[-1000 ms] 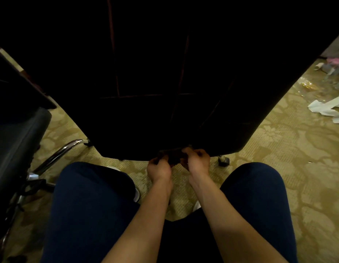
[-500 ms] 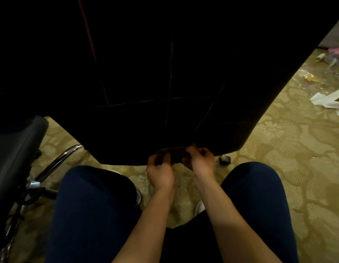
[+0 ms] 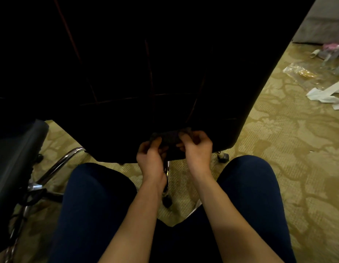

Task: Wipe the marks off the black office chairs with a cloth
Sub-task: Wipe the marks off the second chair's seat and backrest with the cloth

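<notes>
Person seated or crouched, knees in dark blue trousers (image 3: 92, 205) at near left and near right, forearms bare. View is dim.

Black office chair back (image 3: 155, 73) fills the far and centre of the view; very dark, faint reddish seam lines run across it. Its lower edge hangs just above the floor, near the knees.

Cloth (image 3: 169, 139): small, dark, bunched, held at the chair back's lower edge, centre. Hard to separate from the black upholstery behind it; whether it presses on the chair I cannot tell.

Left hand (image 3: 151, 160): fingers curled, gripping the cloth's left end. Right hand (image 3: 198, 149): fingers curled, pinching the cloth's right end. Hands close together, cloth stretched between them.

Below the hands, a chrome base leg (image 3: 167, 173) runs toward the viewer, ending in a black caster (image 3: 167, 202). A second caster (image 3: 222, 157) shows under the chair's right edge.

Second black chair (image 3: 15, 158) at left edge, with a chrome armrest or frame tube (image 3: 60, 164) curving beside it.

Floor: patterned gold-beige carpet (image 3: 278, 149). Far right on the carpet: white paper scraps (image 3: 328, 95), a clear plastic bag (image 3: 299, 73) with something yellow inside, and a pinkish item (image 3: 331, 47) too blurred to identify.
</notes>
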`<state>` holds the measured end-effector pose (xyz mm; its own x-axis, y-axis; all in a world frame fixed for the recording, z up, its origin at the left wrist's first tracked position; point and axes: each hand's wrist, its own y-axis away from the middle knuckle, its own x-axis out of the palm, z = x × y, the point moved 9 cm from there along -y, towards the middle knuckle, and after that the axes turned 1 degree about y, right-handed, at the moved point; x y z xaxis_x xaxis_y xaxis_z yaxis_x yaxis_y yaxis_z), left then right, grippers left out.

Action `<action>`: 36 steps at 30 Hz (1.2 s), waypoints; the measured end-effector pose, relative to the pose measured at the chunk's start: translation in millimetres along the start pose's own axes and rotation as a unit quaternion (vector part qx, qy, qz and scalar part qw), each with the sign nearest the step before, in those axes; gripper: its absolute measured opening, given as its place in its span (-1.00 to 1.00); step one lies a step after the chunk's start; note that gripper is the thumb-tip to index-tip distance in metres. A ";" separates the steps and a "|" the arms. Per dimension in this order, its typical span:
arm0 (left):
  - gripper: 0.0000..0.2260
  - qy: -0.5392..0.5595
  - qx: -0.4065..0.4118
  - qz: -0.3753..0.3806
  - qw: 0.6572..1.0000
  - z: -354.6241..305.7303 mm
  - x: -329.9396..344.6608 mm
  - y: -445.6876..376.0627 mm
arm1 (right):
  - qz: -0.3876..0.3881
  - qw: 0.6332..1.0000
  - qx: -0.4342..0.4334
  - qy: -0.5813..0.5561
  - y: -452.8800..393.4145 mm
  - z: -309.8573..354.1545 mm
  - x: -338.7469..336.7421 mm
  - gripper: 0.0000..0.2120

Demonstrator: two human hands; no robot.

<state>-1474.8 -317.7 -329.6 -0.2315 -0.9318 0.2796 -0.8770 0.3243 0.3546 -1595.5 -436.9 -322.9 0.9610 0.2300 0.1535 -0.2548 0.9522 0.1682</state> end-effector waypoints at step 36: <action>-0.88 -0.063 -0.128 -0.047 0.989 64.7 3.5 10.0 | -0.011 0.988 0.152 0.035 -18.5 -63.2 -34.3 -0.87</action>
<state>-1511.6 -328.3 -382.8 -0.2186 -0.9674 0.1277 -0.7654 0.2511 0.5926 -1617.0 -449.7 -392.8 0.9692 0.2327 0.0810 -0.2437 0.8558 0.4564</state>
